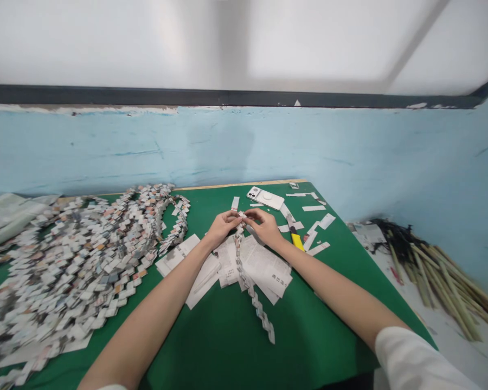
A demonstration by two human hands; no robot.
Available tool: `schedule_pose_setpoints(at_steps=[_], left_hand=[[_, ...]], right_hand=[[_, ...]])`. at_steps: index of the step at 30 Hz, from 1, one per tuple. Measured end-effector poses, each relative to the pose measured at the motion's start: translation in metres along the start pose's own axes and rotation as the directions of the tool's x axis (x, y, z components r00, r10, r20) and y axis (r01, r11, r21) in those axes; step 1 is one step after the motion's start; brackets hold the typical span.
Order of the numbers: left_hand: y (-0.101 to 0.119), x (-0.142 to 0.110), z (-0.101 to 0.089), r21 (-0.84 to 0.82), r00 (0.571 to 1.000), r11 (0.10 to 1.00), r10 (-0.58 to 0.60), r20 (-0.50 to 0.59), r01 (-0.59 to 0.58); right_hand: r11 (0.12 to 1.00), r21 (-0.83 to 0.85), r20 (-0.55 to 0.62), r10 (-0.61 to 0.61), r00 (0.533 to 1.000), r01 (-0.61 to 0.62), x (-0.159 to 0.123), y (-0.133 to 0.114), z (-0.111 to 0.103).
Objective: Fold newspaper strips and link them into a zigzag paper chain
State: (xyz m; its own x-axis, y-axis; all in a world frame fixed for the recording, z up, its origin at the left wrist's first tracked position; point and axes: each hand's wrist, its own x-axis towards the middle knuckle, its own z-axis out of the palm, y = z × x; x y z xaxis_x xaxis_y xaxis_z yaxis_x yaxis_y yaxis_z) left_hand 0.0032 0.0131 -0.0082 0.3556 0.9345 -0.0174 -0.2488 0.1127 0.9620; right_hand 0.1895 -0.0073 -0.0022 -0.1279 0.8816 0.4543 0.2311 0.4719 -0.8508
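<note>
A zigzag chain of folded paper (252,295) runs from my fingertips down toward me over the green table. My left hand (223,226) pinches its far end between thumb and fingers. From the other side, my right hand (263,226) closes on the same end, its fingertips almost meeting the left ones. The small piece right between the fingers is partly hidden. Beneath my hands and the chain lie several sheets of printed newspaper (264,265), fanned out. A narrow paper strip (236,203) rests just beyond my left hand.
Long folded-paper chains (85,254) are heaped at the left. Beyond my right hand are a white phone (265,197), a yellow-handled cutter (296,238) and loose paper strips (314,208). Bamboo-like sticks (443,276) lie on the floor right of the green table (337,341). A blue wall (211,146) stands behind.
</note>
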Motion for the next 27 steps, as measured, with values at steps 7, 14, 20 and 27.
schedule_pose_setpoints(at_steps=[7,14,20,27], left_hand=[[0.001,0.011,-0.008,-0.293,0.976,0.956,-0.046,-0.214,-0.02],[0.006,0.013,-0.011,-0.442,0.96,0.897,-0.099,-0.263,-0.028],[0.007,0.014,-0.011,-0.471,0.964,0.882,-0.123,-0.237,-0.003],[0.005,0.016,-0.011,-0.431,0.947,0.902,-0.109,-0.302,-0.034]], right_hand=[[0.974,-0.225,0.227,0.011,0.974,0.041,0.003,0.005,-0.007],[0.909,-0.339,0.529,-0.03,0.848,0.244,0.003,-0.003,-0.015],[0.931,-0.29,0.525,-0.038,0.85,0.221,0.004,0.013,-0.011],[0.959,-0.284,0.309,0.068,0.948,0.023,0.006,0.016,-0.011]])
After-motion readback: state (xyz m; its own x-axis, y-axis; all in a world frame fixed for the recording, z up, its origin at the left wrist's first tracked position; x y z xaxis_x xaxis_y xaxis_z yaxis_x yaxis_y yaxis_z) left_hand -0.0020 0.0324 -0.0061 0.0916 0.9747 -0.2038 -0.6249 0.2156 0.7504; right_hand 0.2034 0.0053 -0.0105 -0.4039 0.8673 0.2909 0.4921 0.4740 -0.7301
